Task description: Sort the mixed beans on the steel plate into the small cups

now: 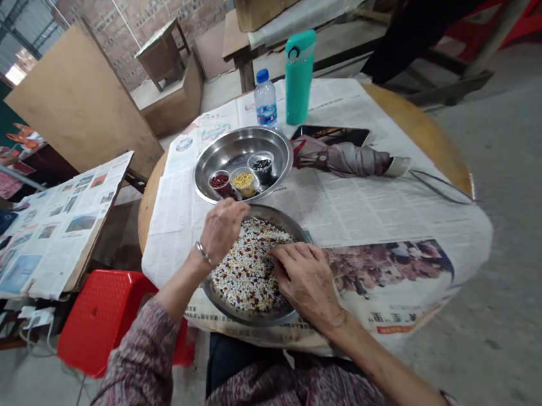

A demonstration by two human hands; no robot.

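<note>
A steel bowl (250, 311) filled with mixed white, dark red and yellow beans (247, 266) sits at the near edge of the table. My right hand (306, 279) lies over the beans, its fingertips touching them. My left hand (222, 230), wearing a metal bangle (202, 252), hangs above the bowl's far left rim with its fingers bunched; whatever they hold, if anything, is hidden. Just beyond, a larger steel basin (245, 148) holds several small clear cups, including red beans (219, 183), yellow grains (244, 183) and black beans (261, 170).
Newspaper (385, 221) covers the round wooden table (433, 133). On it lie a folded umbrella (343, 159), a dark phone (331, 134), a water bottle (266, 99) and a teal flask (298, 76). A red stool (103, 321) stands to the left, beside a newspaper-covered board (50, 225).
</note>
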